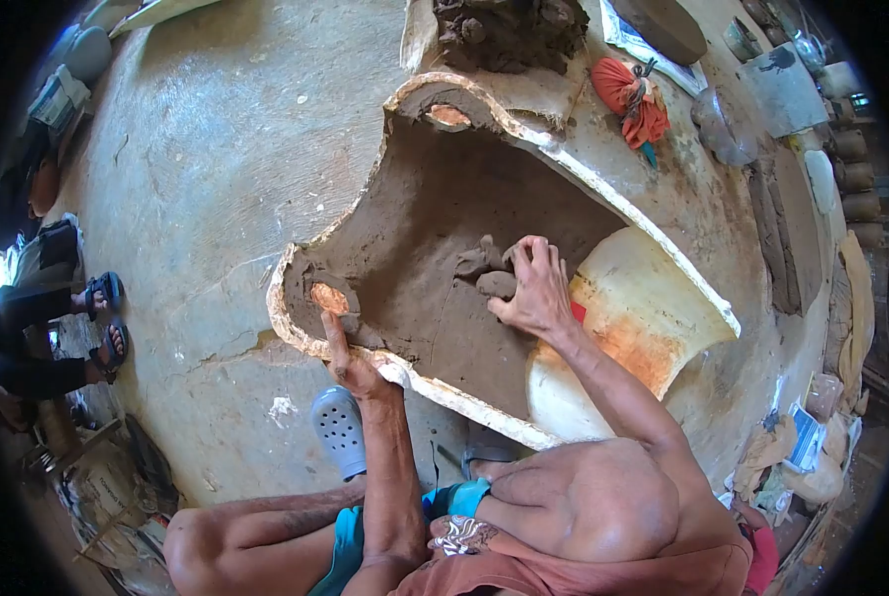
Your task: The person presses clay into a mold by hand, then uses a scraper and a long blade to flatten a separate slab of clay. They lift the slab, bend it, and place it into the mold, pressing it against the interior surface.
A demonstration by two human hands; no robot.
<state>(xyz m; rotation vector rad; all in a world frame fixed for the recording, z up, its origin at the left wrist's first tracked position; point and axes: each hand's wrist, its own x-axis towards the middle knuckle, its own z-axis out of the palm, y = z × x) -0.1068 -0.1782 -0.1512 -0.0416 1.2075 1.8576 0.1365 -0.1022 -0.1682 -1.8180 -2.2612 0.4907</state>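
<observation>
A large cream-coloured mould with a flared, two-lobed end lies on the floor, its inside largely lined with dark brown clay. My left hand grips the near rim beside the left lobe, its thumb laid over the edge and its other fingers mostly hidden. Over the middle of the lining, my right hand is curled around a small clay lump. More loose clay pieces lie just left of its fingertips. The right part of the mould shows its bare, orange-stained surface.
A big clay heap sits beyond the mould, near a tied red bag and a clear plastic bowl. Long clay slabs lie at right. A grey clog is below the mould. Another person's sandalled feet are at left.
</observation>
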